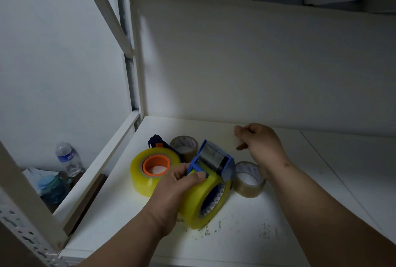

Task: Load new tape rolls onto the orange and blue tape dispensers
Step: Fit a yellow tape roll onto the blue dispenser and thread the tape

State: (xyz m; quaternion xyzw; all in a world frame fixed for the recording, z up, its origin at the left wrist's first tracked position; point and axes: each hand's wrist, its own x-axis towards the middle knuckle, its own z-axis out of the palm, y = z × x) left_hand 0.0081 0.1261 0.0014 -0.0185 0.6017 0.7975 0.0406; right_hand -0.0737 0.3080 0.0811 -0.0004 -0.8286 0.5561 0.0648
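Blue tape dispenser (214, 160), upright on the white shelf (278, 213), already carries a yellow tape roll (200, 200); a strip lies over its roller. Left hand (171, 194) grips the roll and dispenser frame, thumb on top. Right hand (260, 141), beyond the dispenser, is pinched closed on something small and brownish, probably the tape end; cannot confirm.

Left of the blue dispenser, a second yellow roll (150, 174) sits flat on the orange dispenser's hub (156, 165).

Two brown tape rolls (249, 180) lie loose just behind and right.

Judgement: both loaded; blue threading unfinished.
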